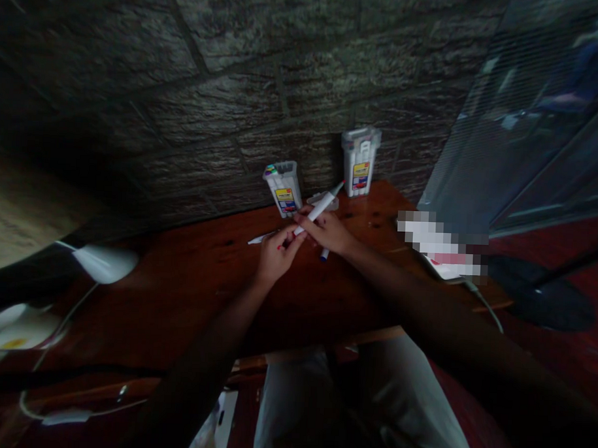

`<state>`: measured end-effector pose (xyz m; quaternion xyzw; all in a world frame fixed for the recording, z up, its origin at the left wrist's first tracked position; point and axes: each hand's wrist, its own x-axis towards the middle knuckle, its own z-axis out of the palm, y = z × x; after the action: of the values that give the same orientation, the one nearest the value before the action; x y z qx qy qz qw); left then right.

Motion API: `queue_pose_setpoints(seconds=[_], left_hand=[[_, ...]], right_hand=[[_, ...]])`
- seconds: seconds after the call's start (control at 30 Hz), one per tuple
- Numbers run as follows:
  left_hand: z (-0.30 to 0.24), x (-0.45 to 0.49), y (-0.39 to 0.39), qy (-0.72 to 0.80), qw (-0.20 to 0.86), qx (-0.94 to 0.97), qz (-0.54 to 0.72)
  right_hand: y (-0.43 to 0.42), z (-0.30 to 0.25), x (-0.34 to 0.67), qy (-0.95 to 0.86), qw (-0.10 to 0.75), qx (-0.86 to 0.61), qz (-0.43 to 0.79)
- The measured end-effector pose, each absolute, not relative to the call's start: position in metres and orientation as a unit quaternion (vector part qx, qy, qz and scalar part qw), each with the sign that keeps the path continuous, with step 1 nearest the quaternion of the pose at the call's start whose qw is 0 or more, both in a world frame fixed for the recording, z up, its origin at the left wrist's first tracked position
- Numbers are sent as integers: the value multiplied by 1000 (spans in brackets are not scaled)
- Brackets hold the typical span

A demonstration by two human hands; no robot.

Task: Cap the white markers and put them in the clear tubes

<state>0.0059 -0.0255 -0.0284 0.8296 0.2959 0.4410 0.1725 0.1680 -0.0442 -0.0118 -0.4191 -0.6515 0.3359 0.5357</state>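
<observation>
Both my hands meet over the middle of the wooden table (189,279). My right hand (331,233) is closed round a white marker (320,206) that points up and away towards the wall. A second marker with a blue tip (324,255) sticks out below that hand. My left hand (274,254) is curled with its fingertips at the lower end of the white marker. Behind the hands stand two clear marker boxes, one at the left (282,187) and one at the right (361,159). Another white marker (260,238) lies flat on the table to the left.
A stone-pattern wall (210,84) runs close behind the table. A white lamp head (104,261) with a cable sits at the left. A blurred white item (440,245) with a cord lies at the right edge. A fan base (551,301) stands on the floor beyond.
</observation>
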Motion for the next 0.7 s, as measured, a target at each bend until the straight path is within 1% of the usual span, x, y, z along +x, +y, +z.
queue_pose_setpoints(seconds=[0.1,0.2,0.37,0.43,0.63,0.7], left_hand=[[-29,4,-23,316,151,825,443],[-28,5,-23,318,147,827,441],[-27,8,-24,324,175,805,464],[-26,7,-24,329,174,800,471],[-29,4,-20,330,160,801,473],[-31,3,-18,330,163,800,474]], right_hand=[[-44,-16,164,-664,508,-412,362],[-40,-21,163,-636,541,-407,370],[-29,-19,174,-554,600,-432,382],[-29,-16,182,-533,605,-452,381],[-40,-11,185,-554,532,-490,411],[-40,-12,181,-549,523,-494,425]])
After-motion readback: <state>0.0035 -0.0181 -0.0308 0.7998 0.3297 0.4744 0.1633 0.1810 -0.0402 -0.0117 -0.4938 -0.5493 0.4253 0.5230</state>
